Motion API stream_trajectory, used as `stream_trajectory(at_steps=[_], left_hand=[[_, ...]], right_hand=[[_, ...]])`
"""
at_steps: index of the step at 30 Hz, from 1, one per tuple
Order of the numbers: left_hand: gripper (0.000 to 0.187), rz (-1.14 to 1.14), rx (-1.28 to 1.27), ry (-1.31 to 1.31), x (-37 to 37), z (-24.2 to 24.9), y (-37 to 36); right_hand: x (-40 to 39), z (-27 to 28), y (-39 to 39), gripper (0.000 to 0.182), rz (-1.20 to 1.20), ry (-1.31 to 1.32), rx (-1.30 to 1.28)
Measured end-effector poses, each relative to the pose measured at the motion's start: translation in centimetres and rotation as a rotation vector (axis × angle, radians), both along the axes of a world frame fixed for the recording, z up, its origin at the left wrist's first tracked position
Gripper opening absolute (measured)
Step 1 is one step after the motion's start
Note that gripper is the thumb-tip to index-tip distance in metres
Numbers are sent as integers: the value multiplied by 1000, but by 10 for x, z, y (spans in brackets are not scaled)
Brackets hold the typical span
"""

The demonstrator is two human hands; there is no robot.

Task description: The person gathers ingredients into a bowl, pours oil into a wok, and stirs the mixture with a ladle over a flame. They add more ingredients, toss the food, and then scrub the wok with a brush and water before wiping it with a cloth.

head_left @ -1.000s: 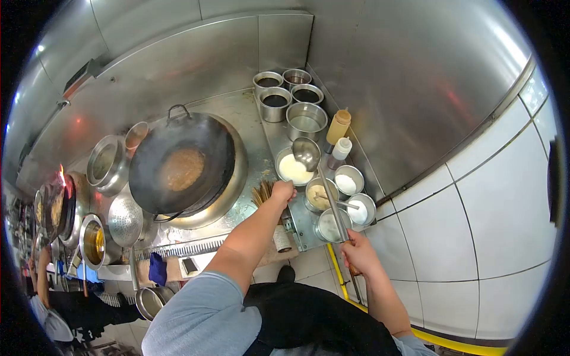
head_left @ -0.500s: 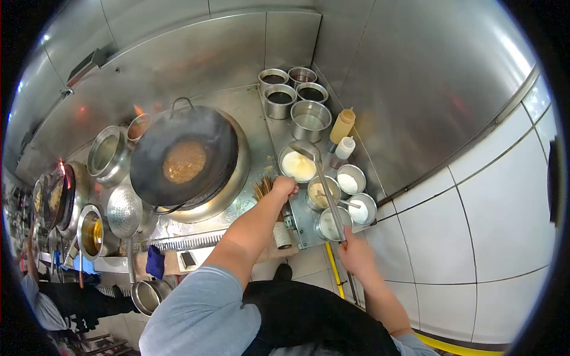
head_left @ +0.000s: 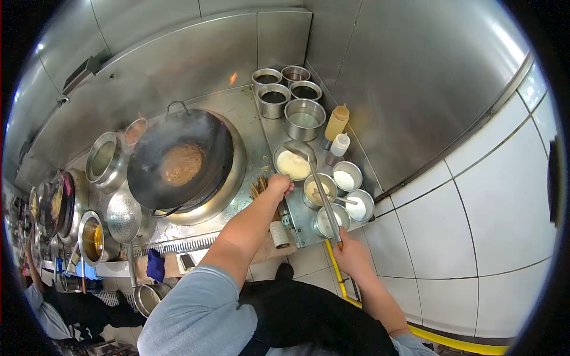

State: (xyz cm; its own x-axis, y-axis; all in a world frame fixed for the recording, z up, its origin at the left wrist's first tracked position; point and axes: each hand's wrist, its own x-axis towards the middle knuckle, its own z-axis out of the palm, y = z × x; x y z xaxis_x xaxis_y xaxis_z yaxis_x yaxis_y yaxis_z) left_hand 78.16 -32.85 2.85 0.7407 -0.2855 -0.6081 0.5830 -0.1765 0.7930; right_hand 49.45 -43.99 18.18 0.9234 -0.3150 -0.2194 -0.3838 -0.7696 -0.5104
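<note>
My right hand [head_left: 354, 255] is wrapped round the end of a long metal ladle [head_left: 323, 196]. The ladle's bowl hangs over the far edge of a round metal container [head_left: 275, 160] holding a pale cream-coloured substance [head_left: 294, 166]. Close to that container's near side is my left hand [head_left: 280, 185], fingers curled closed; whatever they grip, if anything, is hidden. Below the ladle's handle stand metal pots with a tan seasoning [head_left: 314, 191] and white powders [head_left: 343, 179]. Left of my left hand, a bamboo brush [head_left: 259, 187] shows its bristles, partly covered by my forearm.
A black wok [head_left: 142, 178] with steaming brown food sits on the burner at left. A perforated strainer [head_left: 124, 217] and a pot of oil [head_left: 89, 237] are beside it. Sauce pots [head_left: 274, 102] and squeeze bottles [head_left: 337, 121] line the back right. A co-worker [head_left: 44, 308] stands far left.
The whole view has shifted slightly. Steam over the wok looks thicker. Both hands and the ladle keep nearly the same places over the containers.
</note>
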Motion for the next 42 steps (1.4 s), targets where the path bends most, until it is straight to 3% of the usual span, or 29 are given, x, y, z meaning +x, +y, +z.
stream_trajectory(at_steps=[3,5,9,11,24,26,28,29,31,32,33,35,38,40,41,42], left_hand=[[30,14,23,-1,2,3,1],[26,0,2,-4,-1,5,3],[26,-9,31,-12,-1,12,4],[27,-32,45,-16,-3,12,4],[32,-27,92,-36,-9,7,13],[35,-298,487,-713,-27,9,29],[34,-327,292,-659,-73,30,54],[36,-469,193,-559,-101,47,72],[37,-836,226,-379,-160,98,110],[37,-882,110,-279,-183,91,130],[38,-939,188,-394,-205,67,152],[40,-719,383,-403,-250,-6,198],[36,-620,567,-467,-272,-127,261],[33,266,171,713,-270,-184,279],[33,282,154,719,-262,-211,281],[33,491,-4,644,-256,-237,284]], right_hand=[[1,1,0,52,-30,31,9],[-2,12,-5,52,-66,-13,241],[5,4,-9,45,-147,-48,308],[9,10,-12,36,-232,37,612],[12,-13,-22,26,-260,12,863],[14,-14,-27,22,-288,-4,1123],[13,-1,-25,19,-300,6,1170],[12,3,-24,15,-322,14,1218],[8,2,-28,19,-341,8,1222],[7,1,-30,23,-351,-2,1228],[7,6,-31,23,-347,10,1224],[8,21,-32,30,-433,28,1276],[9,33,-32,36,-456,35,1300],[12,47,-25,37,-478,23,1329],[14,54,-21,37,-461,37,1317],[16,60,-16,38,-482,36,1348]])
